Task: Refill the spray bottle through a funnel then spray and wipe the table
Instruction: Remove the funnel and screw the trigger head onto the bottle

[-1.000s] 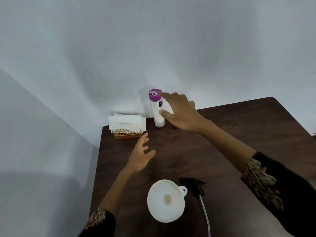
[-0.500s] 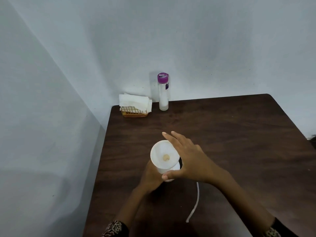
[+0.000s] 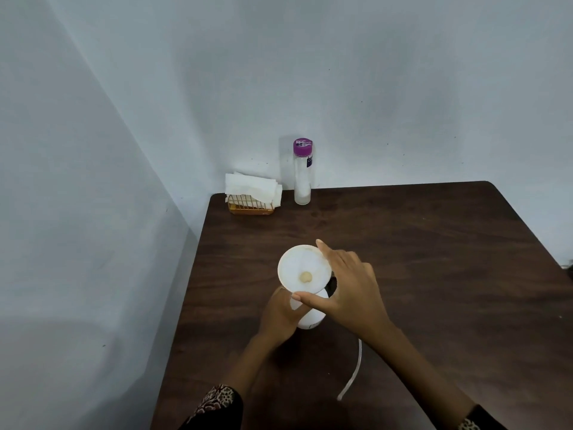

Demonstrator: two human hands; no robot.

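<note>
Fingers [image 3: 325, 254] of right hand [image 3: 350, 290] spread, thumb and index bracketing rim of white funnel [image 3: 302, 270]; touching rim, not clamped round it. Left hand [image 3: 280, 318] below, curled round white spray bottle [image 3: 311, 318], holding it upright on dark wooden table [image 3: 434, 274], near front-centre. Funnel seated in bottle neck, bowl tilted slightly toward left. Pale spot at funnel throat, can't tell what.

Dip tube [image 3: 352, 377] lying loose on table just right of bottle; black trigger head mostly hidden behind right hand.

Handling call: bottle looks like thin plastic, probably near empty, so light and tippy with wide funnel on top. Best held low on body, firm but not squeezed. Funnel stiff, light, smooth; steady by rim only, no down-force.

Far end, against wall: clear refill bottle with purple cap [image 3: 302, 172], white contents in lower part, cap on. Likely smooth, slim; grab mid-body. Just left of it, paper tissues [image 3: 252, 187] on orange wire holder [image 3: 251, 207]. Soft, pull one sheet.
</note>
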